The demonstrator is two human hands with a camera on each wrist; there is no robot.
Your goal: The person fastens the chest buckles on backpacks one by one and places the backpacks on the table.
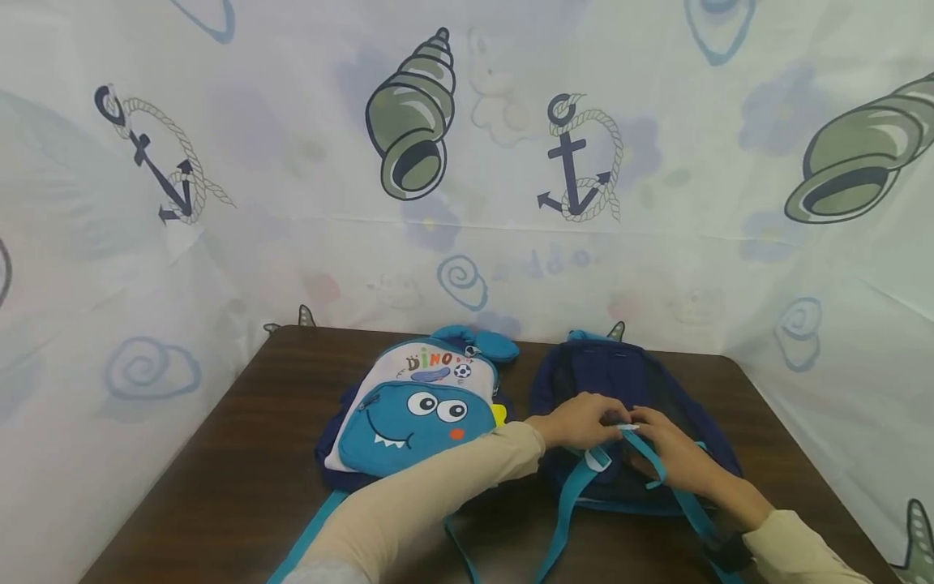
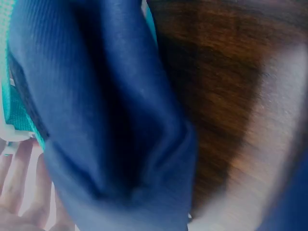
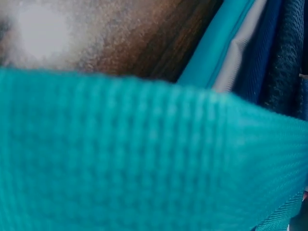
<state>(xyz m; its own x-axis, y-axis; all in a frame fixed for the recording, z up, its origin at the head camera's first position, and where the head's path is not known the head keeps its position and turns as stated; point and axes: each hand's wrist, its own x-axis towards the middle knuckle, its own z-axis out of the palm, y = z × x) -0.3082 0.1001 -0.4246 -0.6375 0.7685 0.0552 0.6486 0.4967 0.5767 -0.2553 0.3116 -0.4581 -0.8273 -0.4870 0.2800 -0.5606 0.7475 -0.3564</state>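
A navy backpack lies with its strap side up on the right of the table. Over it, my left hand and right hand meet at a small white buckle on a teal strap. Both hands pinch the buckle with their fingertips; the strap's loose end hangs below it. A white strap adjuster sits just under the left hand. In the left wrist view, fingers show beside the navy fabric and teal webbing. Blurred teal webbing covers most of the right wrist view.
A second backpack with a cartoon dinosaur front lies left of the first, partly behind my left sleeve. Teal straps trail toward the front of the dark wooden table. A printed white cloth stands behind.
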